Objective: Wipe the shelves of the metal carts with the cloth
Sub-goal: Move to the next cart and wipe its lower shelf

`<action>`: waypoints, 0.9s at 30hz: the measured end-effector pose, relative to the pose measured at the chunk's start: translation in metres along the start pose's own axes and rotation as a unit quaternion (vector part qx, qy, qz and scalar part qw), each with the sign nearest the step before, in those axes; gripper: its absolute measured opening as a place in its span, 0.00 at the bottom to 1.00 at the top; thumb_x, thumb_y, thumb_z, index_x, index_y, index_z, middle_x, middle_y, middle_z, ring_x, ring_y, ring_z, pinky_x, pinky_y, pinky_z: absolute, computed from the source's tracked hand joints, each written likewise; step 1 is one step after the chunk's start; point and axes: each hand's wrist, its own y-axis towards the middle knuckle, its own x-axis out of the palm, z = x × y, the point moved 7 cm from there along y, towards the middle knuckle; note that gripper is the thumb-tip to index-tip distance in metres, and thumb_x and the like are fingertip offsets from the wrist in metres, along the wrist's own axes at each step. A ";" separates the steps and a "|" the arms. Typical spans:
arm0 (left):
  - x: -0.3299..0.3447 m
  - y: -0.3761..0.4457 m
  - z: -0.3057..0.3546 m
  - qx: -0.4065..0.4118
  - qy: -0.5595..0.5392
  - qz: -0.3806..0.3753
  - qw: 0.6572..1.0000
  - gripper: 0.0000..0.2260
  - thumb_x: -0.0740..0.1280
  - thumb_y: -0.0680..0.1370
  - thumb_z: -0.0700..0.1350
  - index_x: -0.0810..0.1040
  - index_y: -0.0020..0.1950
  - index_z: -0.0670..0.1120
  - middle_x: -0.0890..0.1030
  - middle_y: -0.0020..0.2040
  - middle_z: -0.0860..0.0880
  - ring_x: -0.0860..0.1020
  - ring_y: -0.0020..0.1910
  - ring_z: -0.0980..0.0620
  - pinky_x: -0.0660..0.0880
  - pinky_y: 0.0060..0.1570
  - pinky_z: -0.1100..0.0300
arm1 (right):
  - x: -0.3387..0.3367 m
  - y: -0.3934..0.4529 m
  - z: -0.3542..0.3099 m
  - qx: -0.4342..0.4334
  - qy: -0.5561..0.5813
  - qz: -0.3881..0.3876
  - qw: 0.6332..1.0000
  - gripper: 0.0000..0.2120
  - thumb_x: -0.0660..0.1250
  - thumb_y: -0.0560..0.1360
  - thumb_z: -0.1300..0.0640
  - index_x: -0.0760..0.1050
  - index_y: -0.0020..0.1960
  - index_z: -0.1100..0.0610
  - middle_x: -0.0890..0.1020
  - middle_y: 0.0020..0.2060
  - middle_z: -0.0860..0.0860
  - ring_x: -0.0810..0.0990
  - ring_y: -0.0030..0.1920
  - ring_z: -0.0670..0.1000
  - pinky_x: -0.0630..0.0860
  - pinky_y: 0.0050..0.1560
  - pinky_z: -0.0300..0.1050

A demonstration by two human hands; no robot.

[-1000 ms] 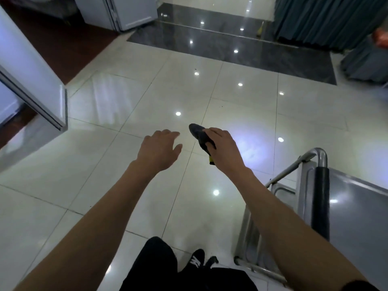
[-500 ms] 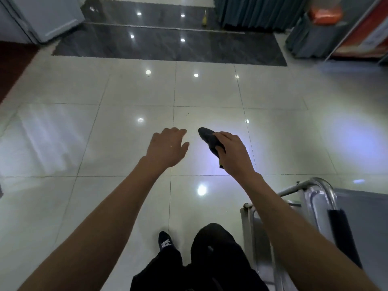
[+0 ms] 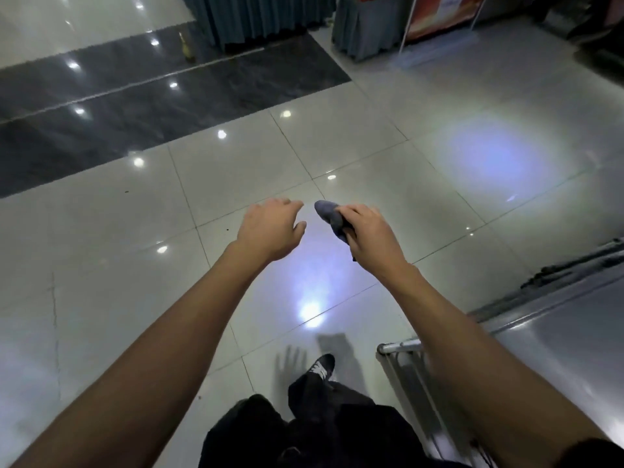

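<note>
Reaching out over the glossy tiled floor [image 3: 101, 265], both bare arms are stretching forward from the bottom of the view. The right hand [image 3: 368, 238] is gripping a dark grey cloth [image 3: 329, 214], its fingers curled around the bunched fabric, and a rounded end of the cloth is sticking out toward ten o'clock from the knuckles. The left hand [image 3: 270, 228] is hanging just beside it at nine o'clock, palm down, fingers loosely spread and holding nothing; the two hands are sitting apart with a small gap between them.

The metal cart [image 3: 557, 349] is standing at four o'clock from the hands, its flat grey top shelf filling the lower right corner, and the right forearm is crossing above its near corner. A chrome tube rail [image 3: 400, 347] is showing at the cart's near edge, with thin uprights running down beneath it. The cloth is hovering in the air, well apart from the shelf and not touching it.

A black shoe [image 3: 322, 366] is showing on the tiles at six o'clock, with dark trousers [image 3: 304, 430] below it. A dark stone strip [image 3: 135, 106] is crossing the floor at eleven o'clock, and blue-grey drapes [image 3: 256, 15] are hanging at twelve o'clock.
</note>
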 end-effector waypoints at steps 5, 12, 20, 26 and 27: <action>-0.023 0.094 0.039 0.057 0.009 0.003 0.998 0.20 0.59 0.82 0.55 0.71 0.72 0.50 0.77 0.66 0.47 0.73 0.66 0.43 0.70 0.60 0.48 | -0.038 0.054 0.059 0.027 -0.045 0.039 0.998 0.10 0.60 0.77 0.66 0.76 0.55 0.57 0.78 0.54 0.49 0.73 0.53 0.57 0.72 0.43 0.49; -0.024 0.220 0.099 0.143 0.015 -0.024 0.989 0.20 0.57 0.83 0.56 0.70 0.72 0.50 0.77 0.66 0.47 0.72 0.66 0.43 0.70 0.60 0.48 | -0.060 0.106 0.163 0.098 -0.079 0.051 0.991 0.10 0.63 0.77 0.65 0.76 0.56 0.58 0.79 0.55 0.52 0.74 0.53 0.59 0.74 0.48 0.55; -0.017 0.371 0.184 0.272 0.011 -0.065 0.960 0.21 0.58 0.82 0.55 0.70 0.73 0.49 0.76 0.67 0.45 0.73 0.66 0.41 0.69 0.61 0.47 | -0.088 0.147 0.276 0.254 -0.066 0.119 0.957 0.17 0.66 0.74 0.69 0.78 0.62 0.61 0.80 0.58 0.55 0.75 0.56 0.61 0.72 0.56 0.50; -0.010 0.436 0.290 0.403 0.047 -0.097 0.909 0.21 0.59 0.82 0.55 0.70 0.73 0.49 0.76 0.67 0.45 0.73 0.66 0.40 0.70 0.62 0.47 | -0.125 0.128 0.350 0.391 -0.009 0.175 0.903 0.12 0.64 0.71 0.71 0.73 0.41 0.54 0.77 0.40 0.49 0.73 0.40 0.52 0.70 0.41 0.49; -0.006 0.442 0.310 0.424 0.060 -0.102 0.898 0.21 0.59 0.82 0.55 0.69 0.74 0.50 0.76 0.68 0.45 0.73 0.66 0.41 0.70 0.62 0.47 | -0.129 0.117 0.361 0.420 -0.015 0.181 0.889 0.10 0.64 0.73 0.70 0.75 0.44 0.55 0.79 0.43 0.49 0.75 0.43 0.51 0.71 0.43 0.49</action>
